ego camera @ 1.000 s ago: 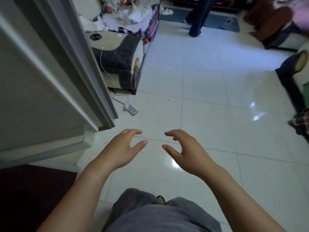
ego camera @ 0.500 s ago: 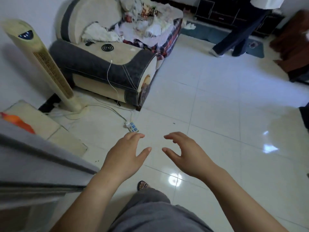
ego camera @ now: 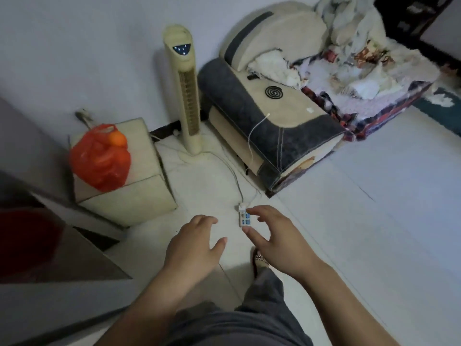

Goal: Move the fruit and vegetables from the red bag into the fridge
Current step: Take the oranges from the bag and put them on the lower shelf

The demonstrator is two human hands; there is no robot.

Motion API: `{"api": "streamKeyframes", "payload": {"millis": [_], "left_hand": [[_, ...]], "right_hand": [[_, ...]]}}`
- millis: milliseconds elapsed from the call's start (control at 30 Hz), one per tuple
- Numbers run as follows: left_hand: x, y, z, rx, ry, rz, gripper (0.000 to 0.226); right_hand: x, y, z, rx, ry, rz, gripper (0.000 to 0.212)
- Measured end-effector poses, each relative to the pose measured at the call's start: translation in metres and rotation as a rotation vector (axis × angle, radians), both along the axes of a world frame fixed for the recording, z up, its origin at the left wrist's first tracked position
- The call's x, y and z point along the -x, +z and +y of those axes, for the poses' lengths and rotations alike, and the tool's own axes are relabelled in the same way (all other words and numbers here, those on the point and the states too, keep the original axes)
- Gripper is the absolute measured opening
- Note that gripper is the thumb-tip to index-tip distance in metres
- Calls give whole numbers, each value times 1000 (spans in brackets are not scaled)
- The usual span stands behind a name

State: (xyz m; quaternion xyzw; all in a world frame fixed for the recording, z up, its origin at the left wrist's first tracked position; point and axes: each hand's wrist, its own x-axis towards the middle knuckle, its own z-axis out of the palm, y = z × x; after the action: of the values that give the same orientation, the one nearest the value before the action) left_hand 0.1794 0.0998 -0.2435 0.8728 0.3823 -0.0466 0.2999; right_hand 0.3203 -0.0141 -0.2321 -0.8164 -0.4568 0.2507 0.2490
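Note:
The red bag (ego camera: 99,159) sits full on a beige cube stool (ego camera: 119,196) at the left, with an orange (ego camera: 117,139) poking out of its top. The fridge (ego camera: 45,245) fills the lower left edge, its dark red front facing the stool. My left hand (ego camera: 195,248) and my right hand (ego camera: 270,237) hover side by side over the floor, well to the right of the bag. Both hold nothing, with fingers loosely spread.
A white power strip (ego camera: 244,217) with cables lies on the tiles just beyond my right hand. A tower fan (ego camera: 185,88) stands by the wall, and a cluttered sofa (ego camera: 287,101) is behind it. My foot in a sandal (ego camera: 259,259) shows below the hands.
The view has swung left and down. The fridge door edge slid out of the centre, and the stool with the red bag came into full sight. My hands stayed empty in front.

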Motion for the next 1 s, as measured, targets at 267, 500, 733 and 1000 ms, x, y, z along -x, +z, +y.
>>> {"api": "streamKeyframes", "payload": {"millis": [267,500,733,1000], "left_hand": [[-74,1,74,27,369,-27,47],[-84,5,142,10,691,-73,49],[-50,-15,268,-24,923,-94,45],[24,-52,425,79,978,10,40]], "right_hand": [[-123,2,111,-106,291,75,36],[-138,-4,239,-128,512,42,35],[-104,-12,381,-112,717,-16,37],[-68,-46,524,-39,689,-19,36]]}}
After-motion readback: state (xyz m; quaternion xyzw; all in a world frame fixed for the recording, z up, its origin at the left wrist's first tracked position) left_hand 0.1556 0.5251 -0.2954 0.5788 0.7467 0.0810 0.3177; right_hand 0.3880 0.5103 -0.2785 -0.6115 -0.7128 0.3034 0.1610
